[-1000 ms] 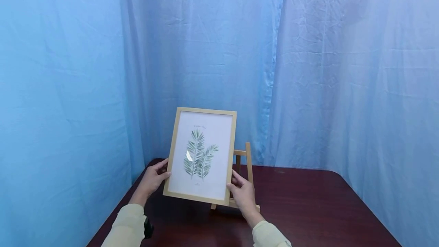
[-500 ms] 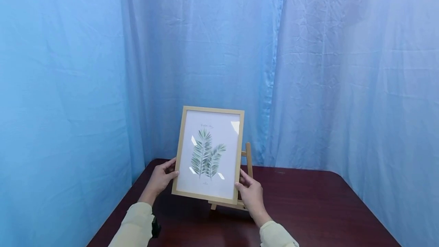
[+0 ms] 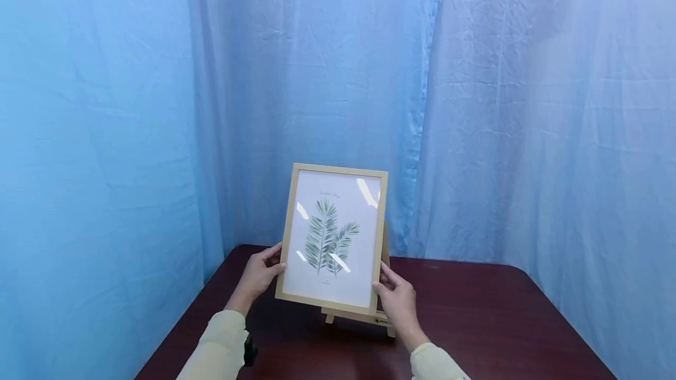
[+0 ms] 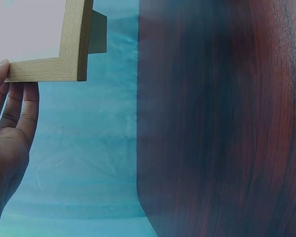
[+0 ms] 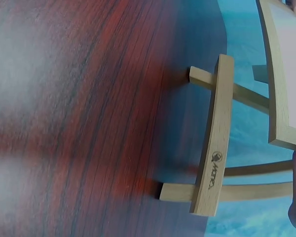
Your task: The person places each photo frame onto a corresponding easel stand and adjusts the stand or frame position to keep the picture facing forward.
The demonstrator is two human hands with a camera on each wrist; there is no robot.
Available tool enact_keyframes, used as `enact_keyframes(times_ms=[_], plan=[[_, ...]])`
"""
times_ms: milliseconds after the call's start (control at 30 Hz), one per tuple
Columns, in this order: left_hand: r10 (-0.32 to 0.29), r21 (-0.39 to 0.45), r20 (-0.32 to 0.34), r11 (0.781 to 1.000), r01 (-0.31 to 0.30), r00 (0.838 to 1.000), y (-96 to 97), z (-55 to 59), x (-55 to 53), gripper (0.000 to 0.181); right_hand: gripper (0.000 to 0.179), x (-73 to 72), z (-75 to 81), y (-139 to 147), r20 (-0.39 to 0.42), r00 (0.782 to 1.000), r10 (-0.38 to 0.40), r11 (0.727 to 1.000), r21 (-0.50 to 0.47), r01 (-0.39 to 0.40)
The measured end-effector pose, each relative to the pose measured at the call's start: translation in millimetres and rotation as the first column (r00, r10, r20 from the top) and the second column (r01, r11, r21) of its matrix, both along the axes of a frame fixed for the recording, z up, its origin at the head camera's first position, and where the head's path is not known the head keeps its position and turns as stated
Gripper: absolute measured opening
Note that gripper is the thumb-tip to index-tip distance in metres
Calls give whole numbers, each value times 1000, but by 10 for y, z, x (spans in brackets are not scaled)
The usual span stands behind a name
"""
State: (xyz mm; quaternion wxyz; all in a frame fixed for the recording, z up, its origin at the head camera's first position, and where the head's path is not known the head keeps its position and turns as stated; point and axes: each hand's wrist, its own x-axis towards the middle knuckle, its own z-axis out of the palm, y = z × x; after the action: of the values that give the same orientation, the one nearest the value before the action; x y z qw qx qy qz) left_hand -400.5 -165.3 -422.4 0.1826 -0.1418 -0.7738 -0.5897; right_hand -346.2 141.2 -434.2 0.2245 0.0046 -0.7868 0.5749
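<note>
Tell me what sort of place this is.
Probably a curtained-off filming booth, though the wider room is out of view: plain blue curtains surround the table's visible far sides, and the dark reddish wood-grain table bears a small wooden easel.

you get a bright head view, the curtain (image 3: 327,75) lightest at left, with light streaks at upper right. slanted white reflections cross the framed print (image 3: 331,236), and the tabletop (image 3: 465,309) darkens beneath it. your left wrist view is dimmer and teal-tinted, the left hand (image 4: 11,140) shaded. in the right one, you see hazy glare on the tabletop and the easel (image 5: 216,136) bowed by lens distortion.
</note>
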Motion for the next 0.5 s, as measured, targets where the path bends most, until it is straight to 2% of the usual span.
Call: enact_keyframes(times_ms=[233, 500], plan=[[8, -9, 6, 1000, -8, 1000, 124, 5, -13, 53, 49, -15, -12, 100, 1, 1000, -31, 999, 8, 31], [7, -14, 10, 1000, -7, 1000, 238, 18, -22, 53, 49, 7, 12, 208, -25, 999, -20, 1000, -3, 20]])
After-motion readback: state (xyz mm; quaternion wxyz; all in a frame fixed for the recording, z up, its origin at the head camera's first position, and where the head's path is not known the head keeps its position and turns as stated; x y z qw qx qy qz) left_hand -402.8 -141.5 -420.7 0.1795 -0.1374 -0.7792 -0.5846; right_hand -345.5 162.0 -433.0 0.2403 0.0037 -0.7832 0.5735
